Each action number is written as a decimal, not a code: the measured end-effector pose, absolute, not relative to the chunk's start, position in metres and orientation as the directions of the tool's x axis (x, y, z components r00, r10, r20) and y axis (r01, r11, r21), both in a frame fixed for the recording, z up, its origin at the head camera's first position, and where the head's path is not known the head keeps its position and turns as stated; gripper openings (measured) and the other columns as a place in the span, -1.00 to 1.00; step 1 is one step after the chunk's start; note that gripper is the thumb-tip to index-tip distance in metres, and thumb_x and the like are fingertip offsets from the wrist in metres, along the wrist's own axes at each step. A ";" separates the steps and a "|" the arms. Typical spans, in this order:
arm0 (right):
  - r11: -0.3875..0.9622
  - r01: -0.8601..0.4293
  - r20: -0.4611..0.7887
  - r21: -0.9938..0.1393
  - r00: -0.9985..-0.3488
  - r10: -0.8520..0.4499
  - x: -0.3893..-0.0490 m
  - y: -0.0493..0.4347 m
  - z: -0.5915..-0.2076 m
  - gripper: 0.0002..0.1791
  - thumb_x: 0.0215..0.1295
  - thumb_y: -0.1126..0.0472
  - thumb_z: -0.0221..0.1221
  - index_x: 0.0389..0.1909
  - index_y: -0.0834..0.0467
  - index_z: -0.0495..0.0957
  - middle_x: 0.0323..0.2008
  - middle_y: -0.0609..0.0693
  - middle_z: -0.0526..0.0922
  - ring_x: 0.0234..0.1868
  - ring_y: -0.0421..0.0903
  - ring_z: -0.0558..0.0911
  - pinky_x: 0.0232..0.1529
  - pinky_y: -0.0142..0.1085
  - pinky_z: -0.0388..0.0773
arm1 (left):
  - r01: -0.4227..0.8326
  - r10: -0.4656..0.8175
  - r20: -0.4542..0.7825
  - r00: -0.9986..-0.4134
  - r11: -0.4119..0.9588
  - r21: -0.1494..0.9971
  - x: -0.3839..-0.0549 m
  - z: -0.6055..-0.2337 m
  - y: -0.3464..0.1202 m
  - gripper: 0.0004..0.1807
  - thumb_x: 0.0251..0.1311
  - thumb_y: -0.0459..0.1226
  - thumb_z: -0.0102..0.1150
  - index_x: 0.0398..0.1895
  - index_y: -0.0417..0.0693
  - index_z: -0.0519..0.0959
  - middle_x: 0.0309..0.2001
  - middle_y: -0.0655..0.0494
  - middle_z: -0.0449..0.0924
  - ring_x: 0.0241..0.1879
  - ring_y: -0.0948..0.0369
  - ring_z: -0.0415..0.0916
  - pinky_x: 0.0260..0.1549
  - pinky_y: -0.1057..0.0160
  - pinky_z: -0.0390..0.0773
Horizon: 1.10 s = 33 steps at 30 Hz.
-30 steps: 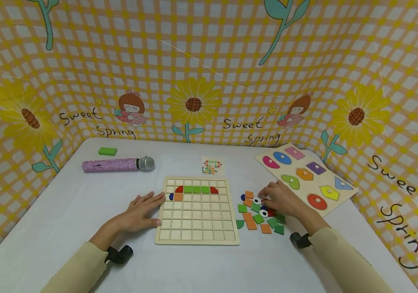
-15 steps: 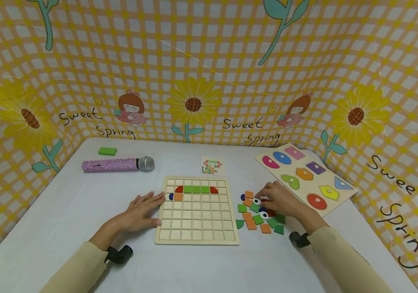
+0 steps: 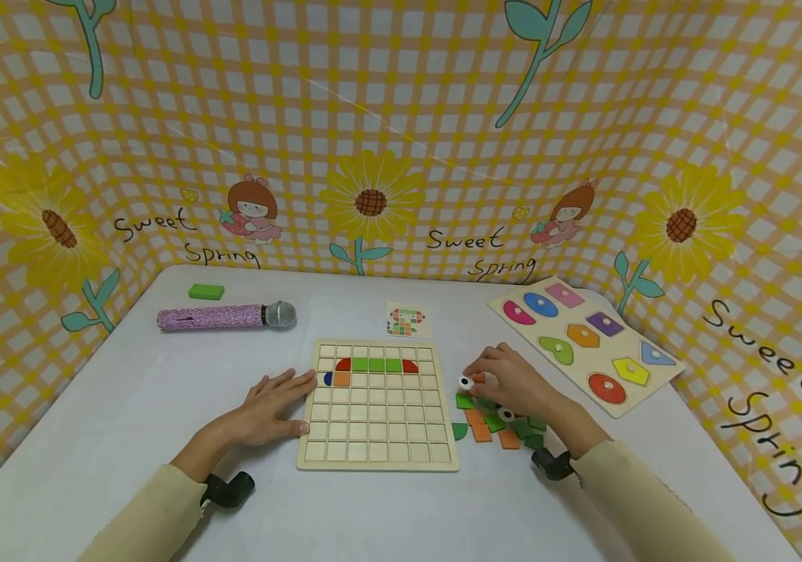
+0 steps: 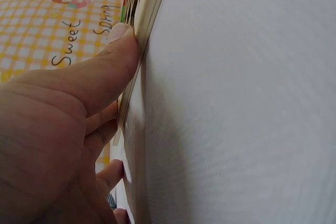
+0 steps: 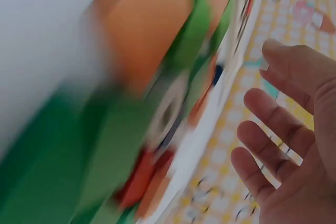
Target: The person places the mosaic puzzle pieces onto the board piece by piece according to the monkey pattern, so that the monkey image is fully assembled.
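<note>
A wooden grid board (image 3: 379, 410) lies in the middle of the table. In its upper cells sit a red quarter-round tile (image 3: 344, 364), several green square tiles (image 3: 376, 364), another red quarter-round tile (image 3: 410, 366), a blue rounded tile (image 3: 328, 378) and an orange square tile (image 3: 341, 379). My left hand (image 3: 270, 410), fingers extended, rests against the board's left edge; the left wrist view shows its thumb (image 4: 113, 59) touching that edge. Over the loose tiles (image 3: 481, 432), my right hand (image 3: 513, 382) pinches a round white eye tile (image 3: 465, 382). The hand hides part of the pile.
Behind the board lies a small pattern card (image 3: 408, 318). A shape puzzle board (image 3: 569, 355) with knobbed pieces is at the right. Back left are a glittery purple microphone (image 3: 225, 316) and a green block (image 3: 207, 292). A checked cloth (image 3: 401, 117) stands behind the table.
My right hand has moved left from the right part of the pile, and the eye tile has shifted left with its fingertips. My left hand stays at the board's edge.
</note>
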State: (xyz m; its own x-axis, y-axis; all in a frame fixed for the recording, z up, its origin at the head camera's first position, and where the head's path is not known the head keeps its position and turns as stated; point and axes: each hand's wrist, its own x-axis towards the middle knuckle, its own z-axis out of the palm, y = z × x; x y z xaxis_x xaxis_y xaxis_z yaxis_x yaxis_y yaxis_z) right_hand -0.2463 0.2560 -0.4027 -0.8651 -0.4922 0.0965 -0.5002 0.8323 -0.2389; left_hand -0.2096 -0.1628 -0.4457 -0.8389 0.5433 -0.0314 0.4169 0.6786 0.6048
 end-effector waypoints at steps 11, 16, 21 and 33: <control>0.804 -0.540 0.119 -0.248 -0.841 -0.528 -0.243 0.178 -0.398 -0.79 0.16 0.11 0.27 -0.17 0.03 0.68 -0.20 -0.06 0.61 -0.16 -0.12 0.40 -0.12 -0.24 0.41 | 0.428 0.550 -0.025 -0.835 0.676 0.600 -0.210 -0.445 -0.162 -0.20 0.19 -0.07 0.19 0.43 -0.13 0.12 0.49 -0.08 0.00 0.48 -0.21 -0.23 0.34 -0.35 -0.36; 0.767 -0.608 0.172 -0.205 -0.794 -0.583 -0.249 0.149 -0.399 -0.79 0.14 0.11 0.29 -0.20 0.04 0.69 -0.23 -0.05 0.64 -0.27 -0.16 0.39 -0.25 -0.33 0.34 | 0.438 0.556 -0.015 -0.831 0.670 0.599 -0.210 -0.445 -0.163 -0.19 0.20 -0.05 0.18 0.43 -0.16 0.11 0.48 -0.12 0.01 0.47 -0.22 -0.23 0.32 -0.37 -0.35; 0.753 -0.628 0.167 -0.198 -0.778 -0.605 -0.257 0.126 -0.402 -0.76 0.14 0.12 0.30 -0.16 0.07 0.68 -0.23 -0.02 0.62 -0.28 -0.13 0.39 -0.26 -0.28 0.37 | 0.432 0.551 -0.019 -0.834 0.675 0.598 -0.209 -0.444 -0.163 -0.19 0.20 -0.07 0.18 0.44 -0.16 0.10 0.48 -0.13 0.01 0.47 -0.22 -0.23 0.33 -0.37 -0.34; 0.783 -0.598 0.063 -0.168 -0.800 -0.597 -0.269 0.099 -0.405 -0.76 0.20 0.02 0.26 -0.13 -0.02 0.67 -0.21 -0.05 0.61 -0.30 -0.12 0.34 -0.29 -0.32 0.28 | 0.427 0.546 -0.021 -0.837 0.678 0.599 -0.210 -0.445 -0.163 -0.19 0.19 -0.07 0.19 0.44 -0.13 0.11 0.48 -0.10 0.02 0.48 -0.21 -0.22 0.33 -0.36 -0.34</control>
State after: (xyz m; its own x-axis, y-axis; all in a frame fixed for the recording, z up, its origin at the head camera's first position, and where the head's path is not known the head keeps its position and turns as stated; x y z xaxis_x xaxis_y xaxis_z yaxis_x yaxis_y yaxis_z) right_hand -0.2688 0.0989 -0.4053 -0.7995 -0.5974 0.0628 -0.5985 0.7833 -0.1682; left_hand -0.2096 -0.1625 -0.4448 -0.8373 0.5463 -0.0210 0.4271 0.6776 0.5986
